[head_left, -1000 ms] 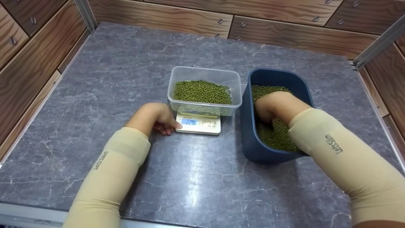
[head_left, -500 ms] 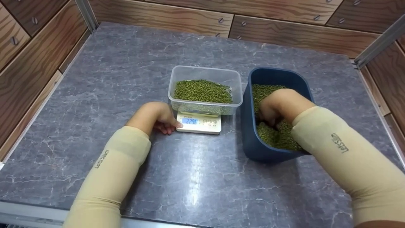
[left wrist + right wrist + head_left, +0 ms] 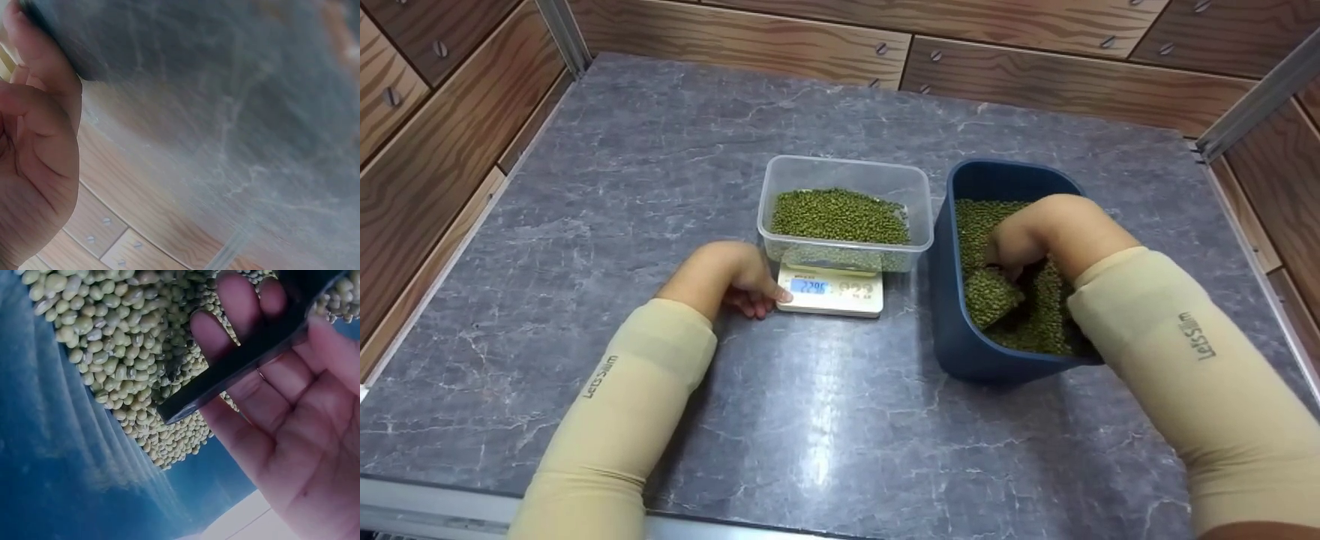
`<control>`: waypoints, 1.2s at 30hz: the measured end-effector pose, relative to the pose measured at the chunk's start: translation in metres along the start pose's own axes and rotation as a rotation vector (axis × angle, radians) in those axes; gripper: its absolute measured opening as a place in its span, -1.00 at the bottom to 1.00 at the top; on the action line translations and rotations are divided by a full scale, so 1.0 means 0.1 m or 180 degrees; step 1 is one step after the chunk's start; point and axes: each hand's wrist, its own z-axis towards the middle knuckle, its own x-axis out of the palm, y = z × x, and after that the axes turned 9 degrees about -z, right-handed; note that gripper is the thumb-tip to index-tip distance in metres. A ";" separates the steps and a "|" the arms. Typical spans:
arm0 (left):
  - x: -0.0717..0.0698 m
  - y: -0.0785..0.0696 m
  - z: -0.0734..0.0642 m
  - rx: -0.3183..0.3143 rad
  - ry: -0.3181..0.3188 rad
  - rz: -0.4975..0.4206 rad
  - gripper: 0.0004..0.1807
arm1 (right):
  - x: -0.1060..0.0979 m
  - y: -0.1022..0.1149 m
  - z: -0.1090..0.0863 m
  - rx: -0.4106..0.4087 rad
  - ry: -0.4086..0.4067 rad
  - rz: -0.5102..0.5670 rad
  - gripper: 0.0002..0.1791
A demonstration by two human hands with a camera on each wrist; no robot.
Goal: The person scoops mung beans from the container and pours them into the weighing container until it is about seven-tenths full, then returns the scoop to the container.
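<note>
In the head view my right hand (image 3: 1020, 238) reaches down into a tall blue bin (image 3: 949, 330) of green mung beans. It grips the dark handle (image 3: 230, 365) of a scoop, shown in the right wrist view. Beans are heaped on the scoop, whose bowl they cover. My left hand (image 3: 739, 277) is beside a white digital kitchen scale (image 3: 840, 304), its thumb touching the front left corner next to the lit display and its other fingers loosely bent at the side. A clear plastic container (image 3: 919, 191) with a layer of mung beans (image 3: 840, 217) stands on the scale.
A grey marbled tabletop (image 3: 660, 150) lies under everything, with wood-patterned panels (image 3: 780, 45) along the back and sides. The blue bin stands just right of the clear container, and its high walls surround the right hand.
My right hand has risen and shifted slightly right inside the bin, bringing a heaped scoop of beans up into sight. My left hand, the scale and the clear container stay where they were.
</note>
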 end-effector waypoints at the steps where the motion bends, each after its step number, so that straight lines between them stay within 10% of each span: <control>1: 0.00 0.00 0.00 0.0007 0.0002 0.0009 -0.63 | 0.00 -0.02 -0.01 -0.0063 -0.0036 -0.0018 -0.73; 36: -0.02 0.02 0.00 0.0021 0.0020 0.0003 -0.59 | -0.24 -0.43 -0.65 0.0036 -0.0266 0.0811 -0.87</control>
